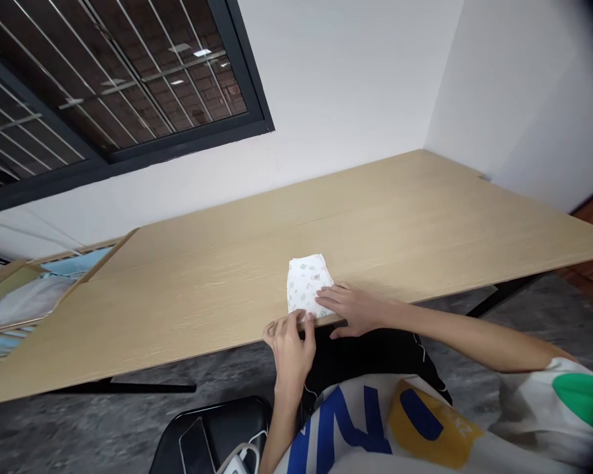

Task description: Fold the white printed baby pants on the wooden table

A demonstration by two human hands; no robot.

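Observation:
A small folded white cloth (307, 280) with a faint printed pattern lies flat at the front edge of the light wooden table (217, 283). My left hand (291, 342) is at the cloth's near left corner, its thumb and index finger on the near edge and its fingers apart. My right hand (353, 308) rests with spread fingers on the cloth's near right side, the thumb lower down by the table edge. Neither hand is closed round anything.
At the left stands a box (10, 289) with blue and whitish items inside. Below, a black chair (217, 434) holds a phone (196, 447) and a white device with a cable (236, 464). A barred window and white walls are behind the table.

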